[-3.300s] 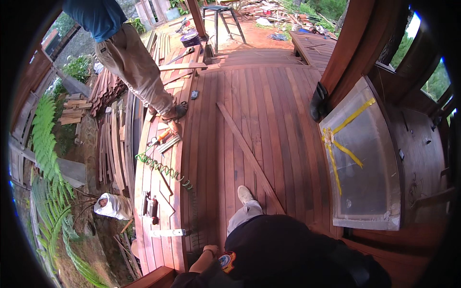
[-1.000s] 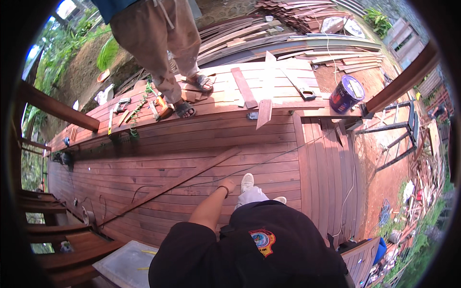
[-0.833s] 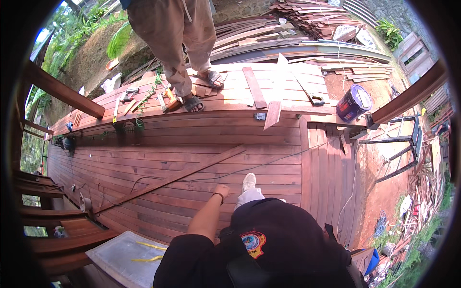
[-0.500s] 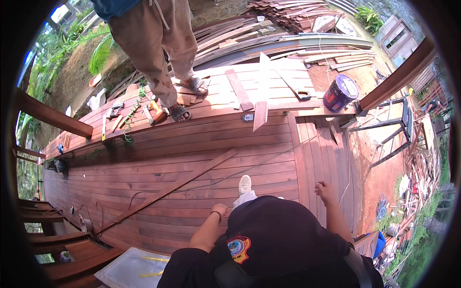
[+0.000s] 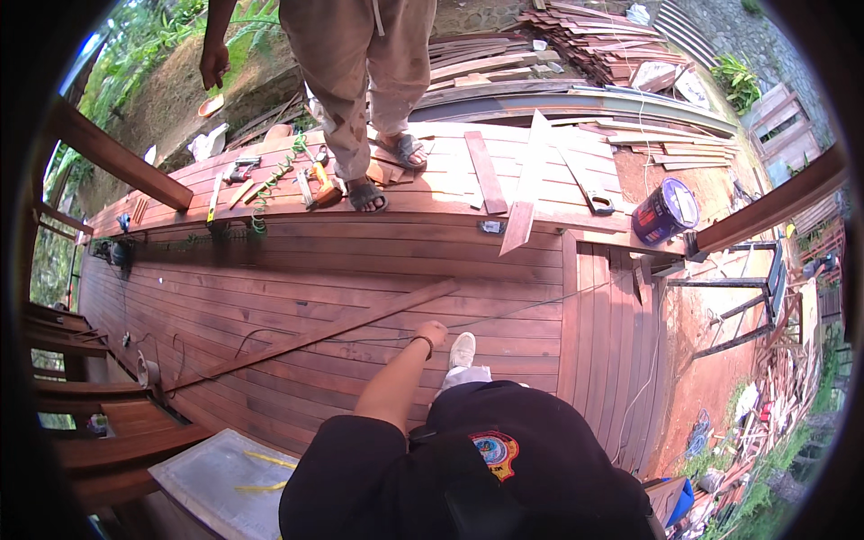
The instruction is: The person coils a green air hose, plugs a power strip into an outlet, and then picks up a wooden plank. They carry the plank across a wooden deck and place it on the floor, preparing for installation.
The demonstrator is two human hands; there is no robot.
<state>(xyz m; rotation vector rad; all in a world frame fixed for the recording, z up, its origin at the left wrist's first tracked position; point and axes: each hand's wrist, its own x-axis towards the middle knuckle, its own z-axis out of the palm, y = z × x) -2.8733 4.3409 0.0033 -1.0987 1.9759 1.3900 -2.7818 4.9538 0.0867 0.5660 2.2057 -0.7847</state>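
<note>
Head cam: the loose plank (image 5: 317,336) lies on the deck (image 5: 517,346), mostly off to the left of the left hand (image 5: 434,334), its long axis slanting from lower left up to an end just beyond that hand. So the left one's the nearer of what I can see; the right hand isn't in view. Left fingers look kinda bunched, but can't tell if they're fully closed or pinching anything. Thin dark cord (image 5: 517,313) runs right by it too, touching or not I can't tell
</note>
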